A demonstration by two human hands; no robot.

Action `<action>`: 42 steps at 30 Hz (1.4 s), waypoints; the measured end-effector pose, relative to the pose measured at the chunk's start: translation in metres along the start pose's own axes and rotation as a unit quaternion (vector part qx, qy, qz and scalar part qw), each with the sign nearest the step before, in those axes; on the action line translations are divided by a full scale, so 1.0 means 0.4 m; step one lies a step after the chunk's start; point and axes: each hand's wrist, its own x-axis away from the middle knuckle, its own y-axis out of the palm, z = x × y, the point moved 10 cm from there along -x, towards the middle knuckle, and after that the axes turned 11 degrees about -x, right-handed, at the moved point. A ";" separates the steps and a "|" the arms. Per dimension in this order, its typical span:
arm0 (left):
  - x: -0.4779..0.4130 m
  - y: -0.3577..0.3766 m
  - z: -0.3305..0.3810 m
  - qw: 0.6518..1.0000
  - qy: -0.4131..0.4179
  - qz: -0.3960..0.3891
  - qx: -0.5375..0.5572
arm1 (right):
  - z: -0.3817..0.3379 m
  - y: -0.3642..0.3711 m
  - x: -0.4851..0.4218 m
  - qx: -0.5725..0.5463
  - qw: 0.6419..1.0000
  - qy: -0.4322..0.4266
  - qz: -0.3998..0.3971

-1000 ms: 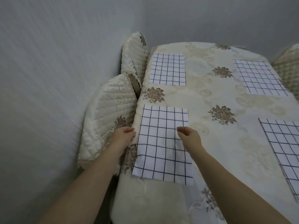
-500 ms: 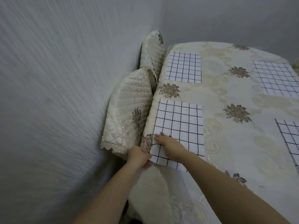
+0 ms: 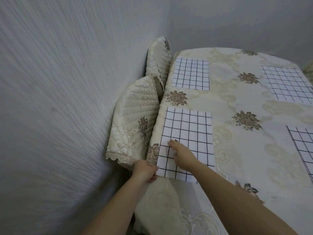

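A white placemat with a black grid (image 3: 188, 131) lies at the near left edge of a table under a cream floral tablecloth (image 3: 237, 150). My left hand (image 3: 144, 170) pinches the mat's near left corner at the table edge. My right hand (image 3: 182, 152) lies flat on the mat's near half, fingers straight and pointing toward the far left. Three more grid placemats lie on the table: one at the far left (image 3: 190, 73), one at the far right (image 3: 288, 84), one at the near right (image 3: 303, 146), cut off by the frame.
Two chairs with quilted cream covers, one near (image 3: 133, 121) and one farther back (image 3: 158, 56), are squeezed between the table's left edge and a grey wall (image 3: 59, 99). The wall runs close along the left and behind the table.
My left hand moved from the mat's left side down to its near left corner and took hold. My right hand slid from the right edge to the near left part and flattened. The view shifted left.
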 end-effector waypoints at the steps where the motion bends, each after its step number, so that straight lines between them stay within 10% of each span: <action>1: -0.007 -0.009 0.007 1.000 0.010 0.009 -0.006 | 0.022 -0.033 0.013 -0.049 0.997 0.022 0.049; 7: -0.112 -0.009 0.022 0.998 0.050 0.016 -0.022 | 0.211 -0.180 0.137 -0.212 0.927 0.181 0.249; 14: -0.101 -0.014 0.075 0.998 0.061 0.033 0.000 | 0.354 -0.209 0.267 -0.275 0.862 0.305 0.298; 42: -0.136 -0.044 0.161 0.999 0.036 -0.009 -0.034 | 0.374 -0.223 0.163 -0.222 0.887 0.288 0.284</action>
